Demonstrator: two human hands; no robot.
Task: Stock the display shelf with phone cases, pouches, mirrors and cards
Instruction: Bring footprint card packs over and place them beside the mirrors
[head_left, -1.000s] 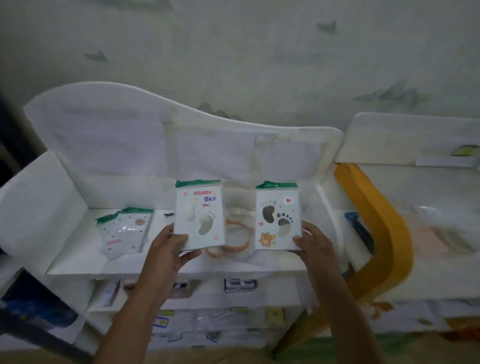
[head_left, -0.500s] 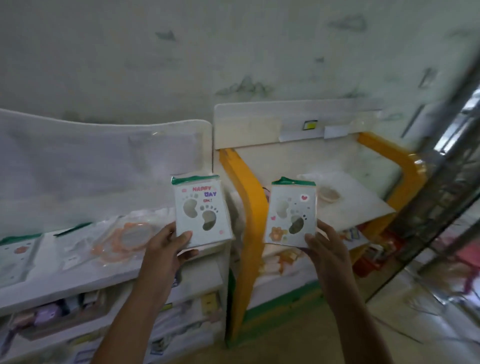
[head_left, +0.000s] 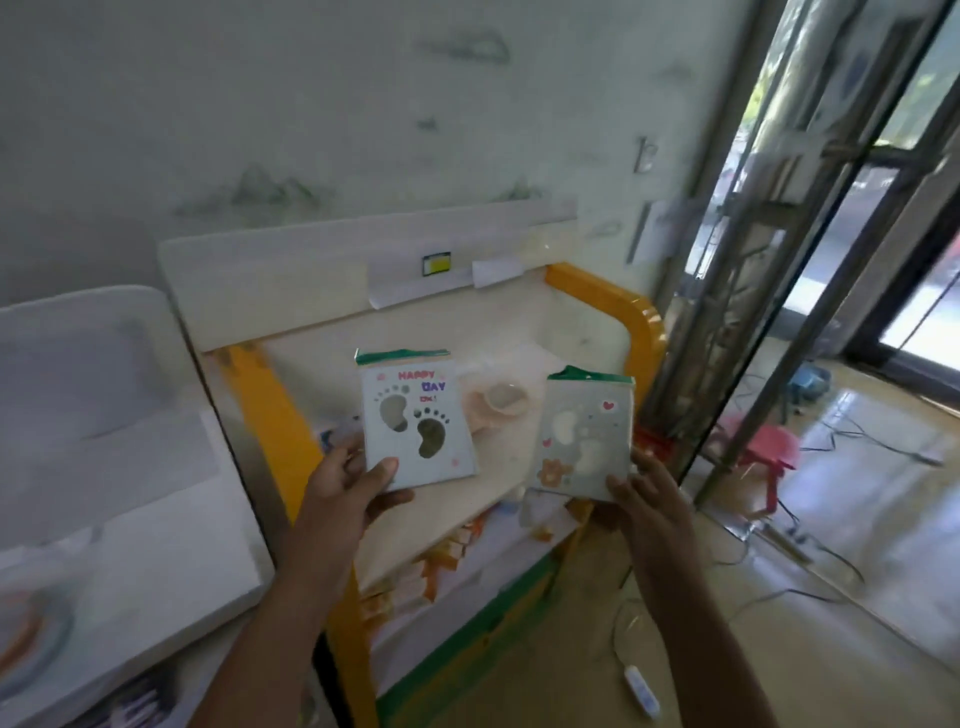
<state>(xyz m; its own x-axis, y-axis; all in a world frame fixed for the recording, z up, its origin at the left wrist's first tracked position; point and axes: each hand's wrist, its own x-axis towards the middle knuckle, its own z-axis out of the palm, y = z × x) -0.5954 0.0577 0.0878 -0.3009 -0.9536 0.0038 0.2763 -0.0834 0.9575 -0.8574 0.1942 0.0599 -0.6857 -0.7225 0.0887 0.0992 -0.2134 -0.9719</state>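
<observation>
We are gripping the "HAPPY DAY" card (head_left: 417, 422) at its near-left corner in our left hand (head_left: 349, 486), thumb across the front, its long axis upright. To the right, our right hand (head_left: 648, 500) is pinching the heart-marked card (head_left: 586, 431) by its near edge. Both are hovering over the yellow-framed shelf (head_left: 641, 322), whose surface lies just beyond and below, the left card nearer its middle.
</observation>
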